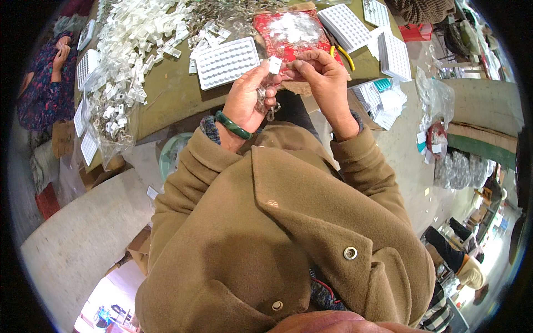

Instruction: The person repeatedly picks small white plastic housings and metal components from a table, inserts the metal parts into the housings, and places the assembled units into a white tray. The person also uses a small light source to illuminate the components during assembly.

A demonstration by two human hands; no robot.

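At the table's near edge, my left hand (pixel 247 91), with a green bangle on its wrist, is closed around a strand of clear beads (pixel 271 114). Part of the strand dangles below the fingers. A small white tag (pixel 275 65) stands up at that hand's fingertips. Close to its right, my right hand (pixel 325 75) is closed in a pinch; whatever lies between thumb and forefinger is too small to make out. A white tray with rows of round hollows (pixel 227 62) lies just beyond my left hand. Past both hands is a red sheet (pixel 272 41) bearing small white pieces.
A big heap of small white tags (pixel 139 33) covers the table's left side. Yellow-handled pliers (pixel 345 55) lie beside more white trays (pixel 344 28) at the right. A box of cards (pixel 383 102) stands at the table's right edge. Another person (pixel 47 83) sits at far left.
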